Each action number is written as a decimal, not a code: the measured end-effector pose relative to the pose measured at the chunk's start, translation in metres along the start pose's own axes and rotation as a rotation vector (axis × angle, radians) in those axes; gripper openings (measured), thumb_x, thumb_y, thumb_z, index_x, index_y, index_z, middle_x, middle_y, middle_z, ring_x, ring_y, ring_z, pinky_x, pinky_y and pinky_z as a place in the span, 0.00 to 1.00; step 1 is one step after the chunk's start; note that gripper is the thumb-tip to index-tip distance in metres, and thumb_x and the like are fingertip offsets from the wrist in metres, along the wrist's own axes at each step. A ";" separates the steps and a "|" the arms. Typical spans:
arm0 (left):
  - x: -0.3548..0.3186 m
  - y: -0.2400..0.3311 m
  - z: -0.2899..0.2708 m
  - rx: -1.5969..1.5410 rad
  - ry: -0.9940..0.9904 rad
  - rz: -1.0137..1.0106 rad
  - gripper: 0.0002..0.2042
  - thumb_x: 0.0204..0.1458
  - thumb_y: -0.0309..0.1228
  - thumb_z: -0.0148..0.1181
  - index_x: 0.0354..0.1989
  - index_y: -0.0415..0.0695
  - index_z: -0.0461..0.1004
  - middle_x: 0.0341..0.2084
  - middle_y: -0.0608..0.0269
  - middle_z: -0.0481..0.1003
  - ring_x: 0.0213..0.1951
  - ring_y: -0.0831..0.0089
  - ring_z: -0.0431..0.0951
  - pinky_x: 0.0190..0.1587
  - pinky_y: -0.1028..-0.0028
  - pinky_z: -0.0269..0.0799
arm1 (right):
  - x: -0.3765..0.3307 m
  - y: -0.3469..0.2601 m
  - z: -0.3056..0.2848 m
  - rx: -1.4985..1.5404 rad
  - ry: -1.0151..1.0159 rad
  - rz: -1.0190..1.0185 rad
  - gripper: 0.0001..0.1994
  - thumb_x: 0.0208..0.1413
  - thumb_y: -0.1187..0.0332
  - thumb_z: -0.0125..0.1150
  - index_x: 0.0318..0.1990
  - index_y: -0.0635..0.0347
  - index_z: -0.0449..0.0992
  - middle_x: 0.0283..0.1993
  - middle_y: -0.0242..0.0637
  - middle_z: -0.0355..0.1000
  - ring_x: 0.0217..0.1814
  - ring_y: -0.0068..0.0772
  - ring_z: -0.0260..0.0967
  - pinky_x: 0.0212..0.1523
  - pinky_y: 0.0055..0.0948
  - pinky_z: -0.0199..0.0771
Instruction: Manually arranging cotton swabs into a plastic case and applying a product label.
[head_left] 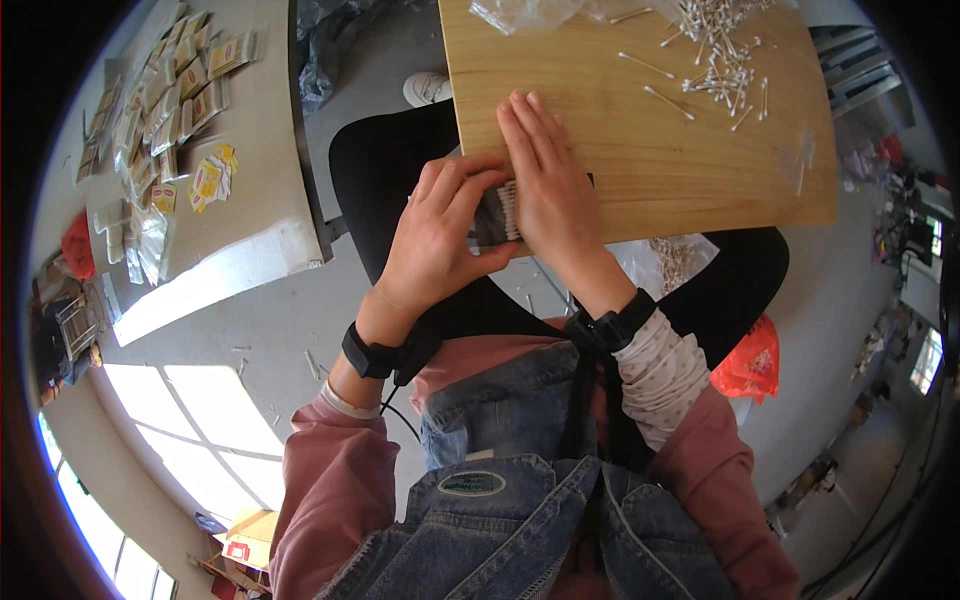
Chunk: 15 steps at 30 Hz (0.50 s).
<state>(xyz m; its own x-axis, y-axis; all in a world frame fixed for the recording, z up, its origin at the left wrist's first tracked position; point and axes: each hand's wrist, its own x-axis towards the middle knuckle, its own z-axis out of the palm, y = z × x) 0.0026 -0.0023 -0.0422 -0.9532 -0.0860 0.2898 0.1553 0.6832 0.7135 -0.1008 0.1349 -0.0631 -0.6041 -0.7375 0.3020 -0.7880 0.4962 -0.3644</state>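
Observation:
At the near left corner of the wooden board, my left hand (440, 222) curls its fingers and thumb around a small pack of cotton swabs (508, 210). The pack looks dark and partly see-through, and a row of white swab tips shows at its right side. Against that side lies my right hand (552, 190), fingers stretched out together and pointing away from me, the palm covering part of the board. Whatever is under the right palm is hidden. A loose heap of cotton swabs (715, 60) is spread over the far right of the board.
The wooden board (600, 130) reaches over my lap. Left of it, a pale table (250, 170) bears many filled swab packs (165, 105) and yellow cards (212, 178). A clear bag with swabs (672, 262) hangs below the board's near edge; a red bag (750, 360) is at the right.

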 end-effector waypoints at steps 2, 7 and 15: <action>0.001 0.000 0.001 -0.010 0.003 0.005 0.33 0.30 0.29 0.78 0.51 0.39 0.75 0.52 0.57 0.73 0.54 0.53 0.72 0.56 0.59 0.71 | 0.000 -0.002 0.002 0.015 -0.002 0.014 0.26 0.61 0.73 0.50 0.68 0.67 0.63 0.73 0.48 0.60 0.78 0.48 0.53 0.75 0.46 0.56; 0.001 0.002 -0.001 -0.016 0.015 0.010 0.33 0.31 0.31 0.79 0.51 0.39 0.75 0.52 0.57 0.73 0.53 0.53 0.72 0.55 0.59 0.72 | -0.002 -0.003 0.003 0.066 0.005 0.050 0.26 0.62 0.73 0.51 0.69 0.66 0.63 0.73 0.46 0.61 0.78 0.48 0.53 0.75 0.47 0.56; -0.003 0.001 -0.002 -0.032 0.005 -0.028 0.32 0.32 0.27 0.77 0.52 0.39 0.75 0.54 0.54 0.73 0.53 0.52 0.72 0.56 0.60 0.72 | -0.004 -0.001 0.003 -0.107 0.001 0.081 0.27 0.62 0.73 0.51 0.70 0.64 0.61 0.75 0.46 0.58 0.79 0.49 0.52 0.76 0.52 0.51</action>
<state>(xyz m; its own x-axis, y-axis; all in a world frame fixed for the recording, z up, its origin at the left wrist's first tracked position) 0.0066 -0.0026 -0.0411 -0.9560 -0.1080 0.2728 0.1372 0.6573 0.7410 -0.0971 0.1363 -0.0668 -0.6663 -0.6925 0.2768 -0.7449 0.6003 -0.2913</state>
